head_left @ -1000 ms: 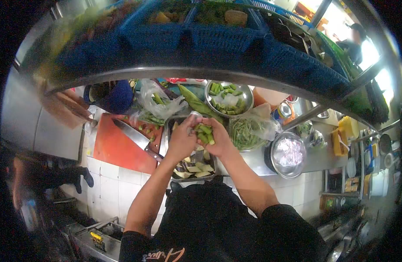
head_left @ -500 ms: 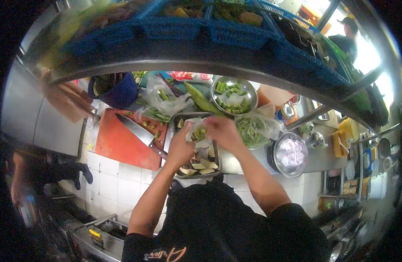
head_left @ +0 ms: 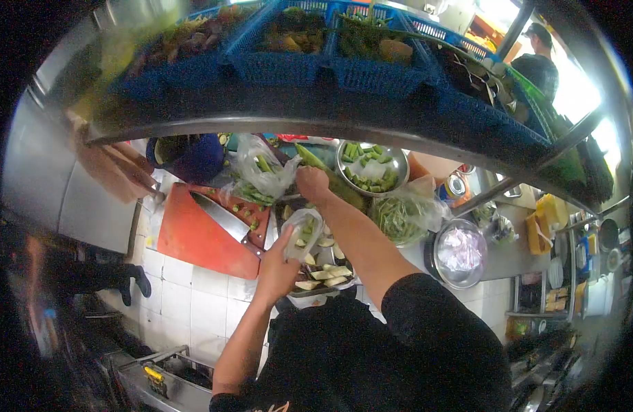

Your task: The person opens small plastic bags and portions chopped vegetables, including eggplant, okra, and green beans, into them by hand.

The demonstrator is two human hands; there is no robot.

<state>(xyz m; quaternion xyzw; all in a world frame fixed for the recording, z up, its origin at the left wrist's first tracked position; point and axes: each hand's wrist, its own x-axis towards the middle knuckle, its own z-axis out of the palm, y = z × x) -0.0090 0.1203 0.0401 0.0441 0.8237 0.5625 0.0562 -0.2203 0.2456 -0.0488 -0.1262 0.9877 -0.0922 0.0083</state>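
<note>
My left hand (head_left: pixel 278 266) is closed round a small clear plastic bag (head_left: pixel 309 221) with cut green vegetable pieces inside. The bag is over a tray of pale, dark-skinned cut vegetable pieces (head_left: pixel 326 276), partly covering it. My right hand (head_left: pixel 313 184) reaches past the bag, its fingers curled near a long green gourd-like vegetable (head_left: pixel 308 155); anything in them is hidden. Just left of it lies a larger clear bag of greens (head_left: pixel 265 172). A metal bowl (head_left: pixel 405 168) of cut green pieces stands to its right.
A large knife (head_left: pixel 222 216) lies on the red cutting board (head_left: pixel 199 240) at left. A metal shelf edge (head_left: pixel 316 126) with blue baskets (head_left: pixel 282 69) overhangs the counter. At right are a bag of green beans (head_left: pixel 400 218) and plastic in a metal bowl (head_left: pixel 460 248). Another person (head_left: pixel 538 62) stands behind.
My right hand has left the small bag and moved away, towards the back of the counter. My left hand still holds the bag, now slightly lower. The view has tilted up.
</note>
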